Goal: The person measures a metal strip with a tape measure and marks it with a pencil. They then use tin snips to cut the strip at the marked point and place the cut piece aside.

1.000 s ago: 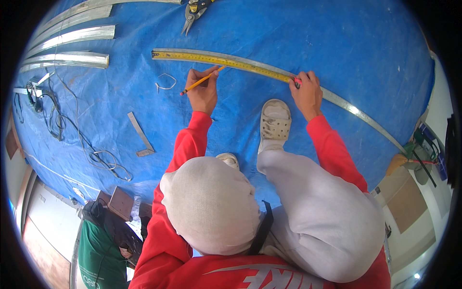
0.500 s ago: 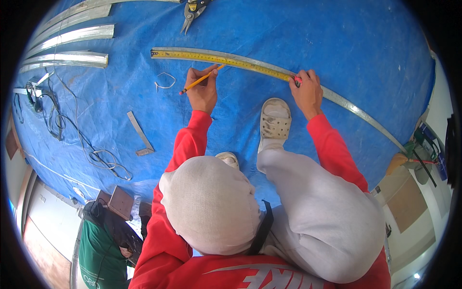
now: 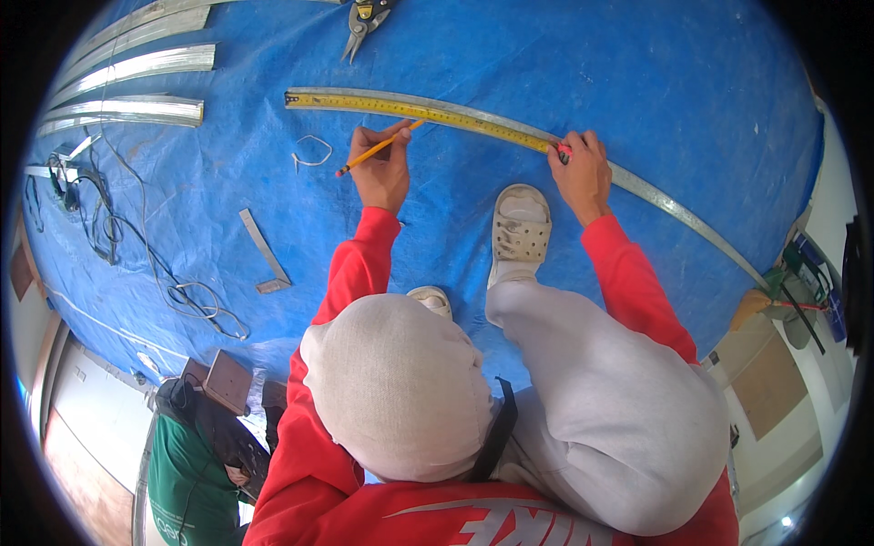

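Note:
A long metal strip lies across the blue tarp, with the yellow blade of a tape measure stretched along its left part. My right hand is closed around the red tape case, most of which is hidden by the fingers, and rests against the strip. In my left hand a yellow pencil is pinched. Its tip meets the lower edge of the tape blade, and its eraser end points down to the left.
Tin snips lie at the top. Several metal profiles are stacked at the far left, above tangled cables. A metal angle square and a thin white loop sit left of my left hand. Green cloth shows lower left.
The pencil's eraser end has shifted slightly left, while its tip stays at the tape's edge. My right hand has not visibly moved.

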Available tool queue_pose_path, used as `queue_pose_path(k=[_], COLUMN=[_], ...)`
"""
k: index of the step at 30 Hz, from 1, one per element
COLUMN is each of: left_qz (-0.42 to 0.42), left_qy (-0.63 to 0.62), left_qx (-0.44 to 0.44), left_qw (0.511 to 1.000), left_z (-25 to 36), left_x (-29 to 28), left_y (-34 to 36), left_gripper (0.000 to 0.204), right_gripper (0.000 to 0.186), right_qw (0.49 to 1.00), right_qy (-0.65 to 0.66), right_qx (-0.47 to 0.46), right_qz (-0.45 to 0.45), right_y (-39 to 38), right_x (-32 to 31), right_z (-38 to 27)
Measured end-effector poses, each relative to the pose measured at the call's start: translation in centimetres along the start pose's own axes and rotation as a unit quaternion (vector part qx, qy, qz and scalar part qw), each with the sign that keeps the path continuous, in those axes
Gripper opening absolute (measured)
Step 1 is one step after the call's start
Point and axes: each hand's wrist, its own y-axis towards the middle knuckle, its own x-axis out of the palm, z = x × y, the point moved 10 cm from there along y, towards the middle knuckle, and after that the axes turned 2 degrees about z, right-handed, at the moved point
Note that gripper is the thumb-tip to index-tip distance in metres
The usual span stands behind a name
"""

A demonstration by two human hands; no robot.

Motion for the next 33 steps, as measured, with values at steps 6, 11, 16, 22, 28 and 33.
queue_pose_path(k=[6,11,16,22,28,33], left_qz=[-0.006,-0.007,-0.006,-0.009,-0.022,-0.024], left_qy=[0.023,0.029,0.027,0.031,0.067,0.104], left_qx=[0.007,0.004,-0.001,-0.005,0.011,0.020], left_qw=[1.000,1.000,1.000,0.999,0.997,0.994], left_z=[0.1,0.2,0.2,-0.1,0.6,1.3], left_x=[-0.1,0.0,0.0,0.0,0.2,0.3], left_y=[0.2,0.1,0.1,0.2,0.3,0.1], left_gripper=[0.031,0.030,0.030,0.029,0.029,0.029], right_gripper=[0.023,0.022,0.022,0.022,0.023,0.022], right_qw=[1.000,1.000,1.000,1.000,1.000,1.000], right_qy=[0.005,0.005,0.006,0.004,0.007,0.007], right_qx=[0.004,0.006,0.007,0.007,-0.004,0.004], right_qz=[-0.001,0.000,0.005,0.003,0.003,0.009], right_y=[0.1,0.0,0.0,0.1,0.1,0.0], right_x=[0.0,0.0,-0.2,-0.1,-0.1,-0.1], right_z=[0.1,0.0,0.1,0.1,0.0,0.1])
